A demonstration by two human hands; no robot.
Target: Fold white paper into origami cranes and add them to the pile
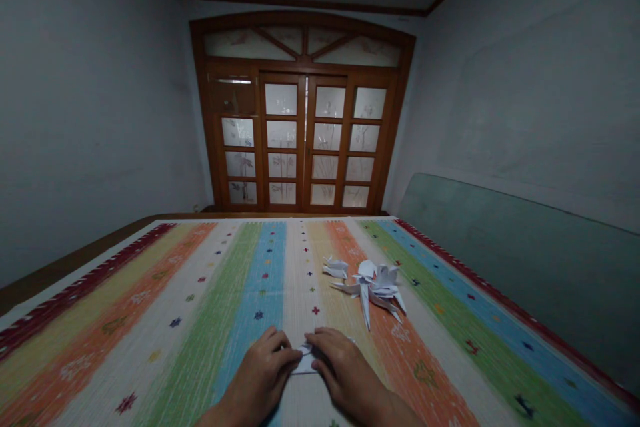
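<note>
A small piece of folded white paper (303,365) lies low on the striped cloth, between my two hands. My left hand (265,370) grips its left side, fingers curled and thumb pressed toward the paper. From the other side, my right hand (343,363) bends over the paper's right part, with its fingertips meeting the upper edge. Much of the paper is hidden under the fingers, so its exact folds cannot be made out. Ahead and to the right sits a cluster of folded white paper figures (373,287) with pointed ends, and a smaller one (335,268) beside it.
A tablecloth (200,320) with coloured stripes and small motifs covers the table. The table's wooden edge (30,277) shows at the left. A pale green panel (520,247) stands along the right side. Wooden doors with glass panes (305,140) are at the far end.
</note>
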